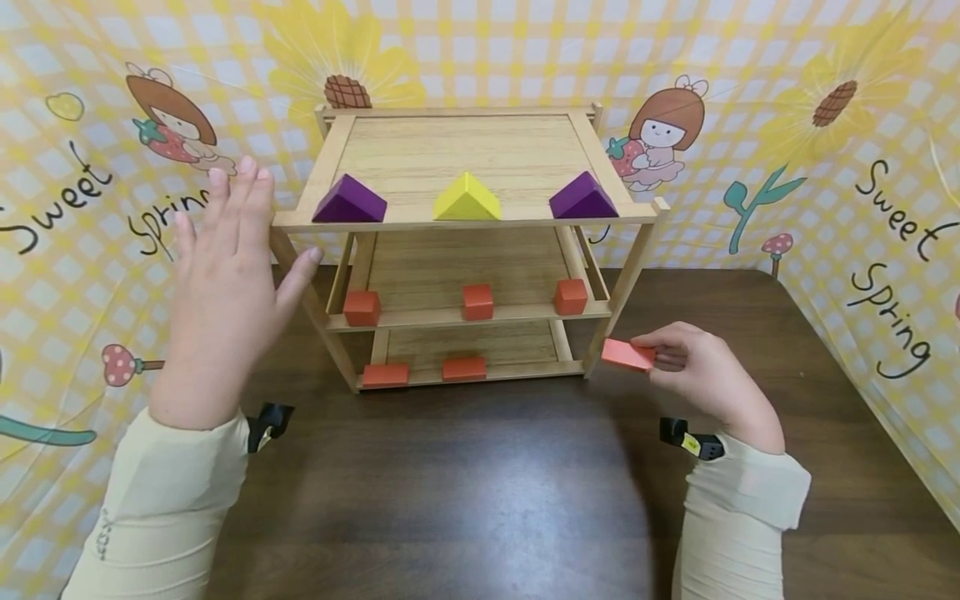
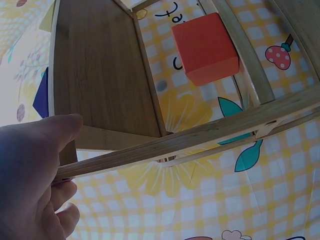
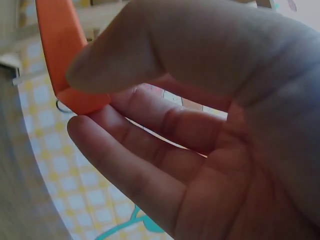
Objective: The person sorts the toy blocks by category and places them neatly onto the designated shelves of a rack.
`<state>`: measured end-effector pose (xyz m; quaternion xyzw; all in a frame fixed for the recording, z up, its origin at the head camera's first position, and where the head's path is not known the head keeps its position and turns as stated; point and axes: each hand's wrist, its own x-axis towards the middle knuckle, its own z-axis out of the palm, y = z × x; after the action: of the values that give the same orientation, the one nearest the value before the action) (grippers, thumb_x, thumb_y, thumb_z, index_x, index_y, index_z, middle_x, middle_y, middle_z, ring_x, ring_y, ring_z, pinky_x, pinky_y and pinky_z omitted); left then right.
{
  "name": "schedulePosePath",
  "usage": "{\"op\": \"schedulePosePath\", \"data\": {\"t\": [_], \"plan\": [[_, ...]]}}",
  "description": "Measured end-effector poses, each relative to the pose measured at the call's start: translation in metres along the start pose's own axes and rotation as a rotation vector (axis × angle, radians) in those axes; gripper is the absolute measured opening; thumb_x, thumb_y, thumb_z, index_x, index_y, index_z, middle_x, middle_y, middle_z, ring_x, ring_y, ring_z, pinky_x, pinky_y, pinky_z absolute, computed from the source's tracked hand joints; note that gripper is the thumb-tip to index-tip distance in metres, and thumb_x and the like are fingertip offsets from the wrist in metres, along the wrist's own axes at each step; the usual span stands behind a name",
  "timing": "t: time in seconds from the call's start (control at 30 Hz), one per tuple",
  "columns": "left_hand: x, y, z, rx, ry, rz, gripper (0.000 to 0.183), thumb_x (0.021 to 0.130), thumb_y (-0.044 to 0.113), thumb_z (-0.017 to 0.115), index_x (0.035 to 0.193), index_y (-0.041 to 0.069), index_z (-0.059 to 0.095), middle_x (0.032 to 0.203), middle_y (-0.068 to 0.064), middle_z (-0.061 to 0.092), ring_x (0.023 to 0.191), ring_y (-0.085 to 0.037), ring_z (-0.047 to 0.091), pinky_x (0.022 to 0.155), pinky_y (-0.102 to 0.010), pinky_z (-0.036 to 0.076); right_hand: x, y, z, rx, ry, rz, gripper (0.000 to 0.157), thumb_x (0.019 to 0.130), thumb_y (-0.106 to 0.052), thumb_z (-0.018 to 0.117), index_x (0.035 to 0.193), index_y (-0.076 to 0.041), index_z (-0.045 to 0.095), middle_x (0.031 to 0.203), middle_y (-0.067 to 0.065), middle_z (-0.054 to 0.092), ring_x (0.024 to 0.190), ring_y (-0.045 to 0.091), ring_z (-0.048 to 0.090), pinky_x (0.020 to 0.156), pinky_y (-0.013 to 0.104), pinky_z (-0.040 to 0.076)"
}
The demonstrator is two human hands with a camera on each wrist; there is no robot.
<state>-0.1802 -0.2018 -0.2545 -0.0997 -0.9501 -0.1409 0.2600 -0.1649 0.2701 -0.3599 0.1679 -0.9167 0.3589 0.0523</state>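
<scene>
My right hand [image 1: 701, 367] pinches a flat red rectangular block [image 1: 627, 354] between thumb and fingers, just right of the wooden shelf's [image 1: 468, 312] lower right post. In the right wrist view, the thumb presses on one face of this block [image 3: 62, 47]. At the shelf's upper left corner is my left hand [image 1: 228, 292], its fingers extended and thumb spread beside the post; the left wrist view shows the thumb and fingers on either side of the frame. Two flat red blocks [image 1: 386, 375] lie on the bottom tier. Three red cubes [image 1: 478, 302] sit along the middle tier's front.
Along the top tier's front edge stand a purple triangular block [image 1: 350, 200] at left, a yellow one [image 1: 467, 198] in the middle and another purple one [image 1: 583, 197] at right. The shelf stands on a dark wooden table [image 1: 465, 492], before a yellow checked cloth [image 1: 495, 50].
</scene>
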Motion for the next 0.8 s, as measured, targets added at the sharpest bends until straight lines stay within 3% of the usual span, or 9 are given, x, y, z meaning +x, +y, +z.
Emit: {"op": "schedulePosePath", "data": {"t": [0.1,0.33,0.63,0.8], "plan": [[0.000,0.000,0.001,-0.005,0.005,0.002,0.080,0.102,0.032,0.061,0.162,0.006,0.017,0.169,-0.009,0.011,0.156,-0.024,0.000,0.122,-0.058,-0.005,0.002,-0.004,0.005,-0.016,-0.008,-0.025,0.035,0.079,0.013,0.073,0.113,0.004,0.074,0.105,0.013,0.069,0.096,0.029,0.070,0.084,0.011,0.052],[-0.001,-0.001,0.001,-0.012,0.009,0.008,0.080,0.101,0.031,0.063,0.162,0.006,0.017,0.169,-0.009,0.011,0.156,-0.024,0.000,0.122,-0.057,-0.005,0.007,-0.012,0.012,0.000,-0.038,-0.047,0.035,0.078,0.013,0.071,0.112,0.002,0.075,0.106,0.012,0.069,0.099,0.028,0.070,0.089,0.040,0.058],[0.000,-0.002,0.002,-0.022,0.012,0.014,0.080,0.101,0.029,0.064,0.162,0.005,0.018,0.169,-0.009,0.010,0.156,-0.023,-0.001,0.122,-0.057,-0.005,0.015,-0.017,0.023,0.001,-0.075,-0.102,0.034,0.078,0.013,0.070,0.111,0.003,0.075,0.108,0.013,0.068,0.099,0.027,0.068,0.089,0.042,0.058],[0.000,-0.001,0.002,-0.027,0.007,0.009,0.080,0.101,0.029,0.063,0.162,0.005,0.018,0.169,-0.008,0.010,0.156,-0.023,-0.001,0.123,-0.056,-0.005,0.020,-0.020,0.029,-0.002,-0.095,-0.089,0.035,0.079,0.011,0.068,0.112,0.002,0.075,0.110,0.012,0.068,0.102,0.026,0.067,0.091,0.042,0.057]]}}
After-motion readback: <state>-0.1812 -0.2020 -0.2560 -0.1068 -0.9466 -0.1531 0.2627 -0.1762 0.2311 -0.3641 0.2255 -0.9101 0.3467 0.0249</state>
